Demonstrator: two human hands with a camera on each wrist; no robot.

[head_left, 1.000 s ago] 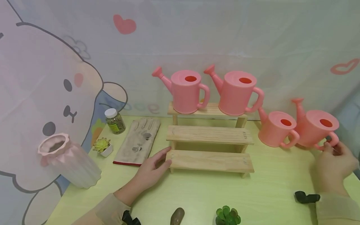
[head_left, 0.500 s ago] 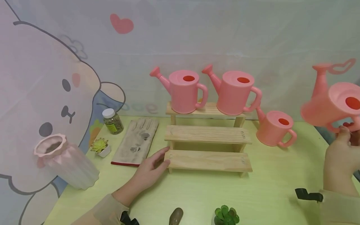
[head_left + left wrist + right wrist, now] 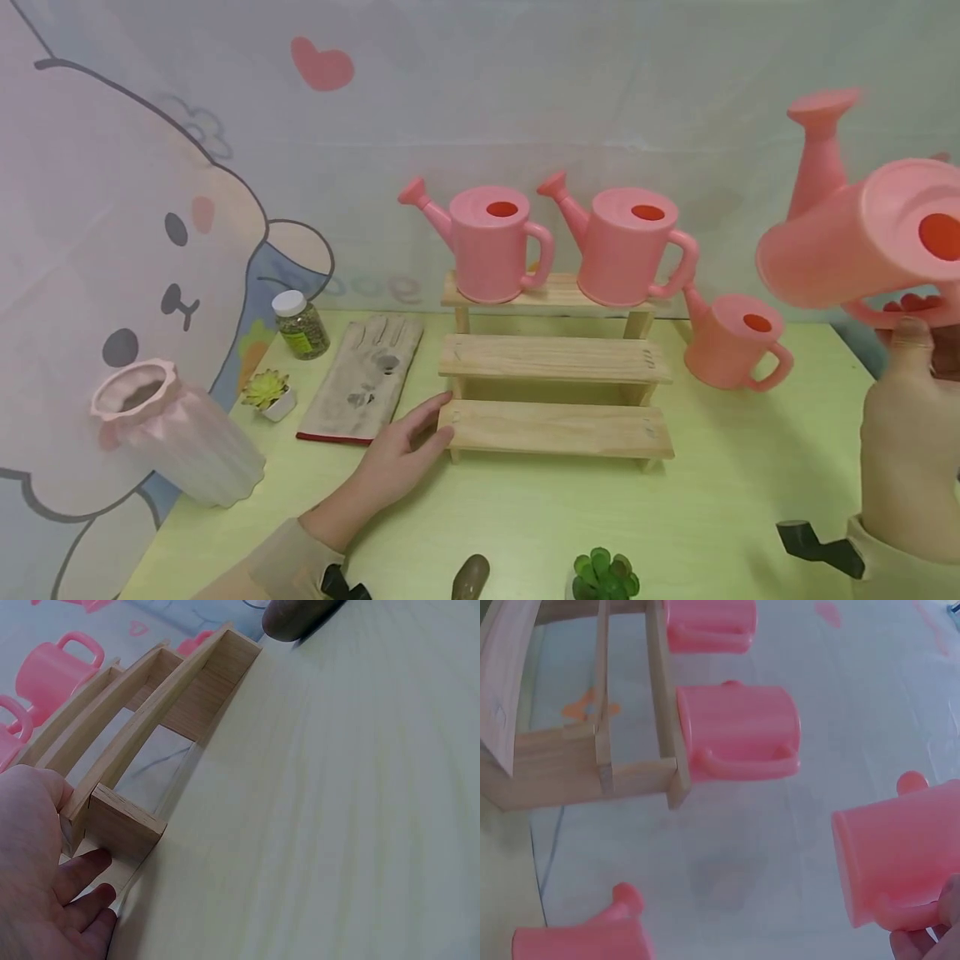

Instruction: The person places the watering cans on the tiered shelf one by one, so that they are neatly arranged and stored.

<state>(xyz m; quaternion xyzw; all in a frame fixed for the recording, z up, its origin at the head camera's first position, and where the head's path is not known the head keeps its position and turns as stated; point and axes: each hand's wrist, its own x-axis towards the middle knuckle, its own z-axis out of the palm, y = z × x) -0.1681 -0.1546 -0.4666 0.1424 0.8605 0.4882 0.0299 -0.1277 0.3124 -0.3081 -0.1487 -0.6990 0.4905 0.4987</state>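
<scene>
At its left end, the three-tier wooden stand (image 3: 555, 429) is steadied by my left hand (image 3: 401, 462), thumb and fingers about the lowest board's end. In the left wrist view, fingertips (image 3: 91, 864) touch the side panel. On the right, my right hand (image 3: 909, 442) grips the handle of a pink watering can (image 3: 847, 242), raised off the table and tilted, spout upward. Part of this can lies outside the head view. Two more pink cans, the left can (image 3: 491, 250) and the right can (image 3: 628, 250), stand on the top board. A smaller pink can (image 3: 733, 342) stands right of the stand.
On the left are a pleated vase (image 3: 187, 433), a small potted succulent (image 3: 270, 392), a white-capped jar (image 3: 302, 327) and a flat grey glove (image 3: 367, 379). Near the front edge lie a brown rounded handle (image 3: 471, 577) and a green succulent (image 3: 603, 575). A printed cloth (image 3: 450, 100) hangs behind.
My right hand has lifted the watering can from the table's right side, raising and tilting it, then bringing it slightly left. The left hand stays at the stand.
</scene>
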